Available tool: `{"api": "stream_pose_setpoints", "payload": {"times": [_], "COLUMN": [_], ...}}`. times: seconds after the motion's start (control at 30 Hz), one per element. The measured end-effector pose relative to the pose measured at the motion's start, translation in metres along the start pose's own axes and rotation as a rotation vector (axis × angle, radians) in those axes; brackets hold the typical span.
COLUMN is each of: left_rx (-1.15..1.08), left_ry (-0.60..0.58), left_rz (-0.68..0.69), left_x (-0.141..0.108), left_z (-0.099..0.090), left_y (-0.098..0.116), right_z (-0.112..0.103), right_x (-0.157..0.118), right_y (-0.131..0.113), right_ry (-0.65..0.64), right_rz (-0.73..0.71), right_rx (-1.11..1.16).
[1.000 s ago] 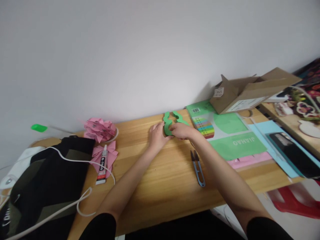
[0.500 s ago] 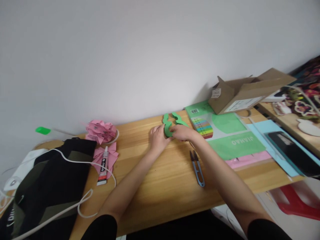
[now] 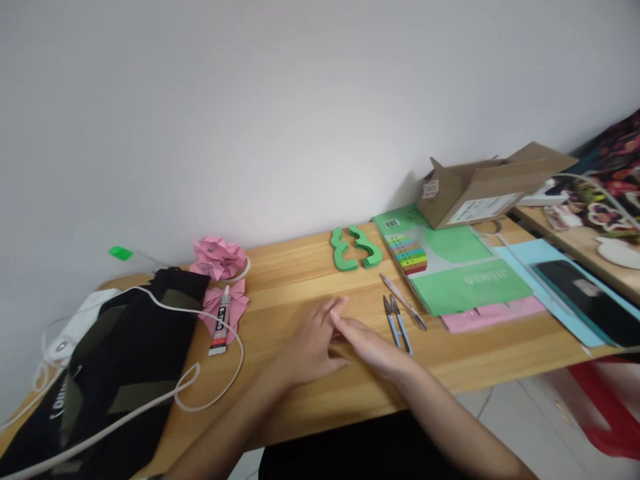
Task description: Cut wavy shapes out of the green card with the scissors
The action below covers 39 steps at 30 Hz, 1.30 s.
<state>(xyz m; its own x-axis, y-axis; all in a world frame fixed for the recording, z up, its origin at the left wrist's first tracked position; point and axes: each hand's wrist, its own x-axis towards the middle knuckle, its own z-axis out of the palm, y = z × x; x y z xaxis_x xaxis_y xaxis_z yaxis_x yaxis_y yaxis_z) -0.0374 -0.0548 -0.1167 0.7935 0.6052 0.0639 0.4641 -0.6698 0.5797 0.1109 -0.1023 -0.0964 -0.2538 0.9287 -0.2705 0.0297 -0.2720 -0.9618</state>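
My left hand (image 3: 311, 347) is over the front middle of the wooden table, fingers stretched out and thumb apart. My right hand (image 3: 367, 347) meets it at the fingertips, its fingers extended, and nothing shows between the two. Beyond them, near the wall, lie two green curved cut-out pieces, a left one (image 3: 341, 257) and a right one (image 3: 374, 255), with a small gap between them. Just right of my right hand are the thread snips (image 3: 399, 325) with blue handles, blades pointing away. A pen (image 3: 403, 301) lies beside the snips.
Pink folded-paper flowers (image 3: 219, 259) and a glue tube (image 3: 220, 325) are at left, beside a black bag (image 3: 135, 360) and white cable (image 3: 185, 310). On the right are a green paper pack (image 3: 473, 283), an open cardboard box (image 3: 480, 190) and a phone (image 3: 580, 293).
Both hands have let go of the green pieces and drawn back toward me, coming together at the fingertips. The green pieces now lie fully visible, and the pen is uncovered.
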Motion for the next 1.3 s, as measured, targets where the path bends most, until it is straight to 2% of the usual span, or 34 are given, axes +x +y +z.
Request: {"api": "stream_pose_setpoints", "payload": {"times": [0.07,0.13,0.23,0.3,0.33,0.43,0.5,0.6,0.63,0.73,0.9,1.1,1.3], "left_rx": [-0.054,-0.099,-0.22,-0.249,-0.251,-0.313,-0.4,-0.7,-0.806,-0.99,-1.109,-1.107,-1.05], "left_ry": [0.059,0.172,0.324,0.413,0.433,0.375,0.396,0.659,0.69,0.688,0.72,0.697,0.676], "left_rz": [-0.114,-0.207,-0.232,-0.224,-0.222,-0.22,-0.211,-0.23,-0.245,-0.298,-0.285,-0.253,-0.235], "left_x": [-0.025,-0.046,-0.071,-0.082,-0.086,-0.094,-0.098,-0.097,-0.095,-0.088,-0.081,-0.082,-0.082], "left_z": [0.015,0.031,0.044,0.041,0.036,0.011,-0.005,-0.02,-0.022,-0.02,-0.016,-0.018,-0.016], "left_y": [0.009,0.017,0.029,0.037,0.04,0.046,0.048,0.053,0.056,0.069,0.089,0.093,0.09], "right_z": [0.018,0.035,0.055,0.06,0.06,0.053,0.047,0.044,0.045,0.049,0.05,0.05,0.051], "right_x": [-0.009,-0.018,-0.032,-0.039,-0.04,-0.039,-0.037,-0.04,-0.042,-0.052,-0.064,-0.068,-0.068], "right_y": [0.011,0.02,0.028,0.029,0.027,0.018,0.012,0.007,0.007,0.008,0.006,0.006,0.01], "right_ry": [-0.02,-0.022,-0.008,-0.069,-0.145,-0.481,-0.603,-0.548,-0.513,-0.425,-0.314,-0.322,-0.252], "right_rz": [0.006,-0.023,-0.074,-0.084,-0.08,0.009,0.101,0.135,0.119,0.049,0.034,0.0,0.04], "right_rx": [0.16,0.148,0.094,0.129,0.173,0.39,0.581,0.814,0.861,0.901,0.777,0.82,0.766]}}
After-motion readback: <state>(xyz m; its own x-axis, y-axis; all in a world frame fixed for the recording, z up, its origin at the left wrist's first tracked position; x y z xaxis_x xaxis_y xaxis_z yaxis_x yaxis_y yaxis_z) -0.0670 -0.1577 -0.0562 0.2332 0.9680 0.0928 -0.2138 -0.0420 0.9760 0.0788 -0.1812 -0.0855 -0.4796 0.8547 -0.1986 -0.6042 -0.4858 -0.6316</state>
